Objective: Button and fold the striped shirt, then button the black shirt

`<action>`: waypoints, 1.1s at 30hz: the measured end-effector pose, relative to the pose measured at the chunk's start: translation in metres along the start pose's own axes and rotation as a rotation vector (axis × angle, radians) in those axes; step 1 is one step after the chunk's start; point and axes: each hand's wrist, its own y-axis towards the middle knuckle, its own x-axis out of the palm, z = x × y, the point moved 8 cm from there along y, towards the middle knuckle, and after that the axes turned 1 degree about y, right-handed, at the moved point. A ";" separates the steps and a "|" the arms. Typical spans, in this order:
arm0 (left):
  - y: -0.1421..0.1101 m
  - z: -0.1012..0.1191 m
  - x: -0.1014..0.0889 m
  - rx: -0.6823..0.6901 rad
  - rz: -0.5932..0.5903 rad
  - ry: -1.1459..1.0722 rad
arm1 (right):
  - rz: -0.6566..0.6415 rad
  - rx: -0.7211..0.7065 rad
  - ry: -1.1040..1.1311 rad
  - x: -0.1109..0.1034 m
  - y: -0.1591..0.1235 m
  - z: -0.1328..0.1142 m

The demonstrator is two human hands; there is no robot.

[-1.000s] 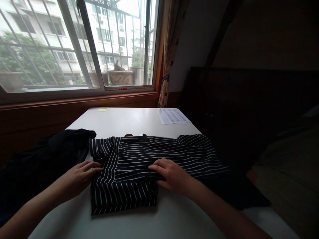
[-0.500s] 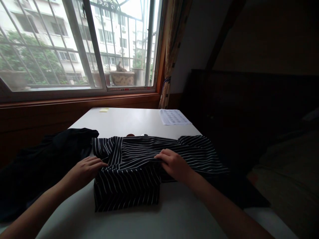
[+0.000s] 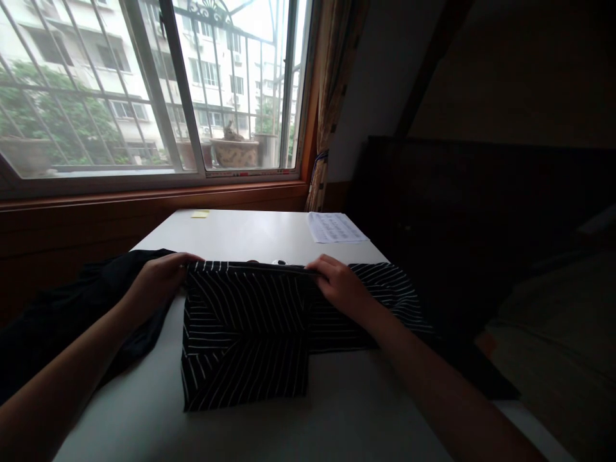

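A black garment with white stripes, seemingly a shirt [image 3: 245, 321], lies partly folded on the white table. My left hand [image 3: 161, 276] pinches the upper left corner of its folded part. At the right end of that same raised edge, my right hand [image 3: 337, 276] grips the cloth between thumb and fingers. Between the hands the edge is drawn straight, and the striped panel hangs toward me. The rest of the shirt spreads to the right, past and behind my right forearm.
Dark clothing [image 3: 115, 282] is heaped on the left, partly behind my left arm. Printed sheets [image 3: 337, 228] and a yellow sticky note [image 3: 200, 213] lie on the white table [image 3: 245, 234]. Two small round objects show just behind the cloth. A barred window [image 3: 231, 83] stands beyond.
Both hands have moved the shirt's edge up and away from me, the left hand farther. The striped panel now stands taller, covering the sleeve part that lay behind it.
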 end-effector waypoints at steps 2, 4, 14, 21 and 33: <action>0.017 -0.006 0.004 -0.170 -0.045 -0.192 | 0.025 0.011 -0.020 -0.005 0.014 0.005; 0.030 -0.005 0.009 -0.259 -0.069 -0.391 | 0.045 0.011 -0.043 -0.009 0.025 0.011; 0.044 0.010 0.001 0.030 -0.017 -0.032 | 0.087 0.007 -0.066 -0.017 0.029 0.024; 0.050 0.039 0.000 0.249 0.096 0.081 | 0.124 0.036 -0.269 -0.010 0.015 -0.004; 0.055 0.061 -0.005 0.239 0.083 0.126 | -0.048 -0.240 -0.077 0.060 -0.039 -0.104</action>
